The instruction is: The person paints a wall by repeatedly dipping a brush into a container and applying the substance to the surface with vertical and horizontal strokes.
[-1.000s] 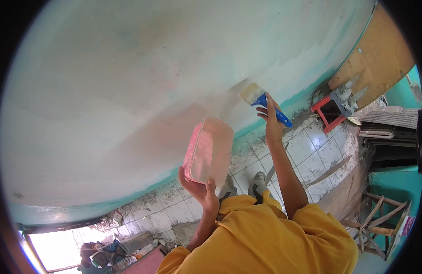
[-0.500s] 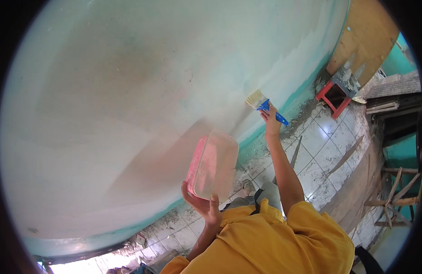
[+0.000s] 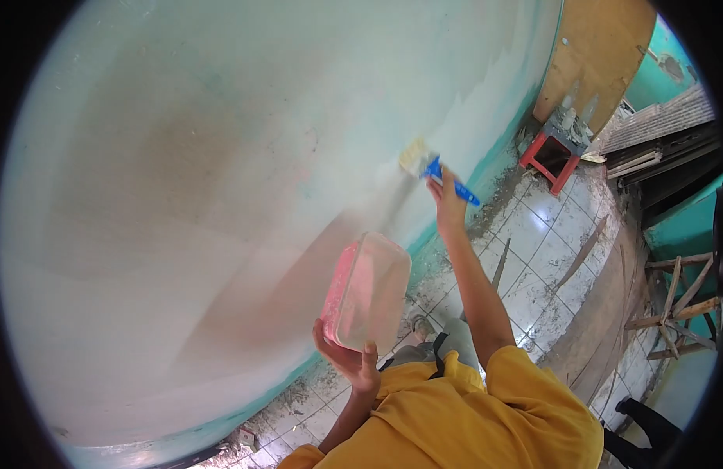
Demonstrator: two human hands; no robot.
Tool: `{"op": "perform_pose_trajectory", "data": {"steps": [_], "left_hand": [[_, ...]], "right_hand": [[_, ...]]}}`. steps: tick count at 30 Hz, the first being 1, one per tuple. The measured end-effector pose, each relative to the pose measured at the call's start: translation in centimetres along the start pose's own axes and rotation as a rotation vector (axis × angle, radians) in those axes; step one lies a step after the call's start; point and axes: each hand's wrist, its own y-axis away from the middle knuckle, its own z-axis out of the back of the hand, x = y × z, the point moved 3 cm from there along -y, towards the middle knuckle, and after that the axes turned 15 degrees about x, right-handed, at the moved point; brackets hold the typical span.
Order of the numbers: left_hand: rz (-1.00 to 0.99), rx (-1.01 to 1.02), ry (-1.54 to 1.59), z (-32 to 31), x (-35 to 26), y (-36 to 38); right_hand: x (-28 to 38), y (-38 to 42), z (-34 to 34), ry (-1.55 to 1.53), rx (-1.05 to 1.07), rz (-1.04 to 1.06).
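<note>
My right hand [image 3: 449,199] is closed around the blue handle of a wide paintbrush [image 3: 433,168]. Its pale bristles lie at the surface of the wall [image 3: 244,156], which is whitish with teal showing along its lower edge. Whether the bristles press on the wall is hard to tell. With fingers and thumb at its lower end, my left hand [image 3: 353,366] grips a pink and clear plastic container [image 3: 371,291], held tilted in front of my body. What lies inside the container cannot be made out clearly.
A red and grey stool [image 3: 555,148] stands on the dirty tiled floor [image 3: 525,219] by the wall's far end, near a brown panel [image 3: 592,55]. Stacked boards [image 3: 658,141] and a wooden stand [image 3: 678,309] are at the right. A dark limb-like shape [image 3: 651,426] shows lower right.
My right hand and the paintbrush have shifted a little left and up along the wall. The container stays nearly in place. The view has turned slightly, so the stool and boards sit further left.
</note>
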Motion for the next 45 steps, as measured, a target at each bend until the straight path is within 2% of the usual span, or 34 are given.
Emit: {"op": "perform_pose_trajectory", "data": {"steps": [1, 3, 5, 7, 9, 10, 12, 13, 16, 19, 21, 23, 26, 28, 31, 34, 37, 39, 42, 45], "left_hand": [[0.013, 0.001, 0.009, 0.0, 0.2, 0.1], [0.03, 0.008, 0.019, 0.0, 0.4, 0.2], [0.023, 0.009, 0.033, -0.1, 0.4, 0.2], [0.03, 0.013, 0.048, -0.1, 0.4, 0.4], [0.031, 0.023, 0.067, -0.1, 0.5, 0.2], [0.023, 0.024, 0.057, -0.2, 0.6, 0.1], [0.014, 0.025, 0.049, -0.4, 0.5, 0.1], [0.011, 0.024, 0.051, -0.3, 0.5, 0.0], [-0.002, 0.011, 0.063, -0.4, 0.1, -0.2], [0.007, -0.004, 0.075, -0.4, 0.5, -0.2], [0.021, -0.008, 0.076, -0.4, 0.8, -0.2], [0.026, -0.024, 0.082, -0.4, 0.8, -0.1], [0.021, -0.042, 0.098, -0.4, 0.6, 0.0], [0.007, -0.052, 0.125, -0.5, 0.4, 0.0], [0.01, -0.068, 0.127, -0.5, 0.4, 0.1], [0.008, -0.074, 0.108, -0.4, 0.6, 0.1], [-0.002, -0.083, 0.114, -0.4, 0.5, 0.1], [0.0, -0.086, 0.113, -0.4, 0.2, 0.1], [-0.02, -0.07, 0.169, -0.5, -0.4, 0.0], [-0.016, -0.067, 0.167, -0.6, 0.2, 0.4]], "right_hand": [[-1.6, 0.3, 1.6, 0.001, 0.002, 0.004], [-3.1, 1.2, 3.6, 0.082, -0.134, -0.144], [-2.1, 0.8, 3.6, 0.121, -0.122, -0.139], [1.5, 0.7, 0.7, 0.163, -0.104, -0.14], [6.8, 0.5, -5.1, 0.221, 0.001, -0.046], [8.1, 0.4, -6.4, 0.223, 0.001, -0.045], [10.5, 0.3, -8.4, 0.151, 0.173, 0.147], [10.8, 0.4, -8.5, 0.154, 0.185, 0.166], [6.4, 0.2, -5.0, 0.037, 0.161, 0.117], [-0.8, 1.6, 0.1, 0.07, -0.019, -0.057], [-3.9, 2.0, 3.5, 0.12, -0.041, -0.098], [-3.5, 1.9, 3.8, 0.172, -0.064, -0.144], [2.9, 1.3, -2.8, 0.294, 0.015, -0.077], [8.0, 1.1, -8.0, 0.261, 0.131, 0.1], [11.4, 1.4, -10.6, 0.131, 0.214, 0.197], [6.3, 1.1, -6.6, 0.044, 0.195, 0.133], [-1.3, 2.8, -0.9, 0.067, 0.036, -0.062], [-4.1, 3.6, 2.4, 0.144, 0.033, -0.098], [-2.8, 3.3, 1.7, 0.232, 0.03, -0.149], [3.5, 2.8, -5.4, 0.353, 0.196, 0.012]]}}
